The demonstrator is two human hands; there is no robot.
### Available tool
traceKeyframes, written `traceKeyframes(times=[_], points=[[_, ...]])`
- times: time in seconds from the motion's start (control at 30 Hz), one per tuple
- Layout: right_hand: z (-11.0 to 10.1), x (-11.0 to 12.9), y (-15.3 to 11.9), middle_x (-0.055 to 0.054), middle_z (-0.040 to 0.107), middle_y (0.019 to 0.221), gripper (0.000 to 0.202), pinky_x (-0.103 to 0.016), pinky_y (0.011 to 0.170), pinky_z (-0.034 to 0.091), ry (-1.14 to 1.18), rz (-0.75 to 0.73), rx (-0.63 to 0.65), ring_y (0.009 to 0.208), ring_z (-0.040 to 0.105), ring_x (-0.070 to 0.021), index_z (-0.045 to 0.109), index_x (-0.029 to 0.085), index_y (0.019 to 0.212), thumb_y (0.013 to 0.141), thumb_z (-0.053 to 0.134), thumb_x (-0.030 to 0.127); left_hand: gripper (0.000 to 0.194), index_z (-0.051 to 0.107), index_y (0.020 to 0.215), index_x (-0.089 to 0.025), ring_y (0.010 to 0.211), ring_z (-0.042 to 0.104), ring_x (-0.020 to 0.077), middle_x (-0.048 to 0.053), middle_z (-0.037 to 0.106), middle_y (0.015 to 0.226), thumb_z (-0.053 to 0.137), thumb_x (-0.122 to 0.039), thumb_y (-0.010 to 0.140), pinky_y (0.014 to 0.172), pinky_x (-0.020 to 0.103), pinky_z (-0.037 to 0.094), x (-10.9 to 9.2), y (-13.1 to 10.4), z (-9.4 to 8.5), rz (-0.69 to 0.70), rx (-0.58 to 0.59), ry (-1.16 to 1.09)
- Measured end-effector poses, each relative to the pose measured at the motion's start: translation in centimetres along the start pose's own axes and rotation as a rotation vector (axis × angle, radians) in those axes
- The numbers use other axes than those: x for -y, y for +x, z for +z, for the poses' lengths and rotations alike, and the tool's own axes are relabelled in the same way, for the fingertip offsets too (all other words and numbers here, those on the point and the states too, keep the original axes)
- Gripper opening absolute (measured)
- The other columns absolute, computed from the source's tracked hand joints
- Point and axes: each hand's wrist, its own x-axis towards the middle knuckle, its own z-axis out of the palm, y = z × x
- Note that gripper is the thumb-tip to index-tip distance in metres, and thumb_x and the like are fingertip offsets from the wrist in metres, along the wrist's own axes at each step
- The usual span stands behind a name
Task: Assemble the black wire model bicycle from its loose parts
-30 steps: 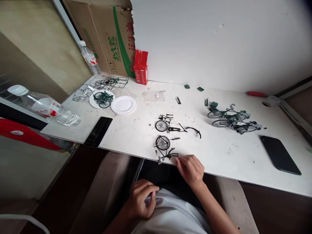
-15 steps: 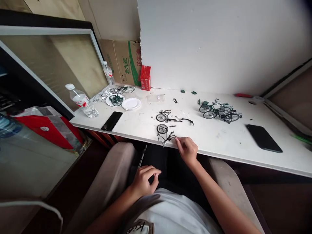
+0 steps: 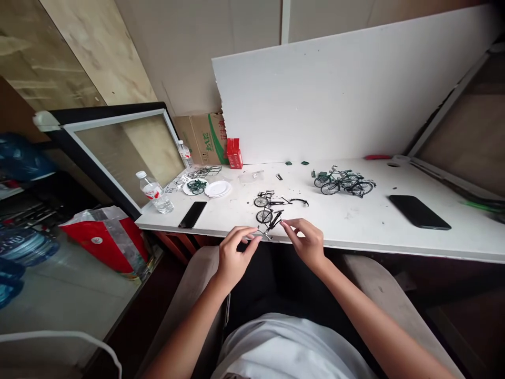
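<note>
A partly built black model bicycle [image 3: 272, 223], with a single spoked wheel [image 3: 264, 216] on it, lies at the table's front edge. My right hand [image 3: 309, 241] pinches its end on the right between thumb and forefinger. At the silvery handlebar [image 3: 263, 232] is my left hand [image 3: 236, 253], thumb and forefinger slightly apart; whether they touch it is hard to make out. Just behind lie a second small wheel [image 3: 261, 202] with tiny parts around it, a thin black frame piece [image 3: 281, 202] and a curved black mudguard-like strip [image 3: 300, 201].
Assembled model bicycles [image 3: 345, 183] stand to the right, near a black phone-like slab [image 3: 418, 212]. Leftward are another phone [image 3: 192, 215], a water bottle [image 3: 155, 193], white plates [image 3: 218, 189] and green bicycle parts [image 3: 197, 186]. A red box [image 3: 234, 153] stands at the back.
My left hand has risen from my lap to the model bicycle's handlebar. My right hand keeps its pinch on the other end. The head view has tilted up.
</note>
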Motion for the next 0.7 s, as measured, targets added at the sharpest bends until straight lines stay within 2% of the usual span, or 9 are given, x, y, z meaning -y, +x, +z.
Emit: traceKeyframes(times=[0.07, 0.13, 0.23, 0.4, 0.5, 0.6, 0.7], points=[[0.2, 1.0, 0.0, -0.007, 0.083, 0.090, 0.011, -0.036, 0.060, 0.058, 0.038, 0.007, 0.025, 0.075, 0.076, -0.0221, 0.078, 0.024, 0.098, 0.103, 0.069, 0.028, 0.025, 0.079, 0.123, -0.026, 0.106, 0.077, 0.0246, 0.010, 0.080, 0.119, 0.075, -0.030, 0.098, 0.093, 0.039, 0.063, 0.3, 1.5, 0.4, 0.019, 0.037, -0.043], [0.3, 1.9, 0.1, -0.007, 0.082, 0.090, 0.010, -0.036, 0.061, 0.059, 0.073, 0.004, 0.049, 0.076, 0.077, -0.0222, 0.078, 0.024, 0.099, 0.103, 0.070, 0.027, 0.038, 0.074, 0.136, -0.027, 0.128, 0.071, 0.0282, 0.011, 0.076, 0.134, 0.075, -0.030, 0.098, 0.112, 0.047, 0.057, 0.7, 2.5, 0.8, 0.050, 0.121, -0.091], [0.3, 3.1, 0.4, -0.005, 0.082, 0.091, 0.008, -0.036, 0.064, 0.061, 0.112, 0.000, 0.070, 0.078, 0.077, -0.0221, 0.079, 0.025, 0.102, 0.102, 0.070, 0.026, 0.040, 0.074, 0.138, -0.029, 0.147, 0.058, 0.0313, 0.010, 0.073, 0.143, 0.076, -0.032, 0.098, 0.123, 0.055, 0.048, 1.2, 3.5, 1.1, 0.074, 0.230, -0.156], [0.1, 4.2, 1.3, -0.005, 0.082, 0.091, 0.008, -0.035, 0.063, 0.062, 0.142, 0.037, 0.062, 0.075, 0.077, -0.0212, 0.079, 0.026, 0.101, 0.101, 0.072, 0.027, 0.028, 0.080, 0.126, -0.027, 0.153, 0.053, 0.0320, 0.011, 0.075, 0.139, 0.075, -0.034, 0.099, 0.126, 0.058, 0.046, 1.1, 4.4, 1.2, -0.013, 0.293, -0.306], [0.1, 4.4, 1.9, -0.005, 0.083, 0.093, 0.008, -0.033, 0.062, 0.062, 0.185, 0.090, 0.055, 0.075, 0.077, -0.0206, 0.081, 0.026, 0.102, 0.101, 0.073, 0.028, 0.023, 0.083, 0.118, -0.026, 0.153, 0.053, 0.0315, 0.011, 0.075, 0.139, 0.076, -0.035, 0.098, 0.129, 0.057, 0.043, 0.9, 4.6, 1.7, -0.086, 0.248, -0.388], [0.3, 4.6, 2.2, -0.005, 0.084, 0.095, 0.012, -0.032, 0.059, 0.063, 0.241, 0.187, 0.059, 0.070, 0.076, -0.0198, 0.083, 0.025, 0.101, 0.100, 0.073, 0.032, 0.021, 0.084, 0.113, -0.025, 0.146, 0.061, 0.0316, 0.012, 0.078, 0.134, 0.080, -0.035, 0.094, 0.127, 0.057, 0.046, 0.9, 4.6, 2.5, -0.160, 0.181, -0.497], [0.3, 4.8, 2.5, -0.008, 0.085, 0.102, 0.020, -0.032, 0.057, 0.064, 0.318, 0.298, 0.111, 0.072, 0.077, -0.0212, 0.084, 0.024, 0.105, 0.101, 0.072, 0.039, 0.024, 0.085, 0.113, -0.023, 0.144, 0.063, 0.0331, 0.013, 0.078, 0.134, 0.083, -0.036, 0.092, 0.125, 0.057, 0.048, 1.0, 4.5, 2.9, -0.242, 0.159, -0.602]])
